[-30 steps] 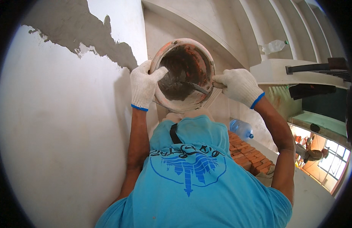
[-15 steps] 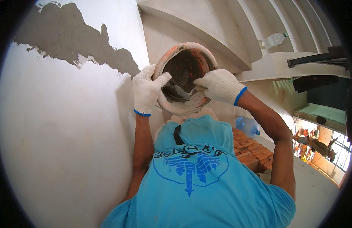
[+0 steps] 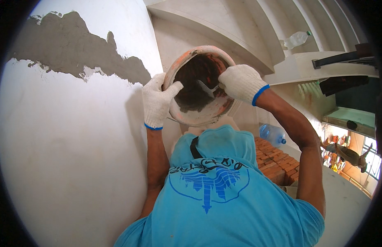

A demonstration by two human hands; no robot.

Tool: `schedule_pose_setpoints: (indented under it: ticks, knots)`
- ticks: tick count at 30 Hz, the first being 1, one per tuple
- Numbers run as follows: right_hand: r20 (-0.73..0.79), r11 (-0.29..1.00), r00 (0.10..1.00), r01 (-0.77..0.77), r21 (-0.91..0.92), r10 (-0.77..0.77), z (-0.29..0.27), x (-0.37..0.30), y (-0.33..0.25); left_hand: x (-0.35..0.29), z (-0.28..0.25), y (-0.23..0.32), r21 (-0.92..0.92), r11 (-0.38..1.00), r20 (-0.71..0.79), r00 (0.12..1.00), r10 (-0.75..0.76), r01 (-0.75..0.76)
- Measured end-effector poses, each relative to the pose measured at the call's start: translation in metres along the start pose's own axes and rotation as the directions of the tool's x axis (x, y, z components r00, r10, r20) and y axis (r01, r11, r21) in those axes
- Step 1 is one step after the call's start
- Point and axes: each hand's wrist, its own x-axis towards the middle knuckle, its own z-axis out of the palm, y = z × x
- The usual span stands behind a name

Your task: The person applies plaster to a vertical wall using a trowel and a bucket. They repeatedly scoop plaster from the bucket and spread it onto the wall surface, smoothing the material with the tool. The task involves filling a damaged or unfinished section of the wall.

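A round bucket (image 3: 199, 120) with a mortar-smeared, orange-tinged rim is tipped so its mouth faces me. My left hand (image 3: 159, 101), in a white knitted glove with a blue cuff, is closed on its left rim, thumb over the edge. In the same kind of glove, my right hand (image 3: 241, 84) is closed at the right side of the mouth, holding a trowel (image 3: 205, 88). The trowel's blade reaches inside the bucket, over dark wet mortar (image 3: 187, 103). My fist hides most of the handle.
At left rises a white wall (image 3: 67, 156) with a band of grey mortar (image 3: 75, 49). Curved stairs (image 3: 240, 24) stand ahead, with a clear plastic bottle (image 3: 297, 40) on them. Stacked bricks (image 3: 277, 158) and a blue water bottle (image 3: 272, 135) lie right. A person (image 3: 349, 156) is far right.
Inside the bucket, the trowel blade has moved from the lower left toward the middle right. My right hand has risen slightly, while my left hand stays on the rim.
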Motion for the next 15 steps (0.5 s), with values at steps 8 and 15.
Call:
schedule_pose_setpoints:
  ticks: [8, 15]
  knots:
    - [-0.009, 0.988, 0.998, 0.060, 0.145, -0.059, 0.024, 0.007, -0.009, 0.001, -0.004, -0.001, 0.053, 0.998, 0.033, 0.999, 0.027, -0.029]
    - [-0.077, 0.998, 0.997, 0.026, 0.057, -0.022, 0.003, -0.015, 0.002, 0.000, -0.007, 0.004, -0.097, 0.994, -0.079, 0.996, -0.052, 0.044]
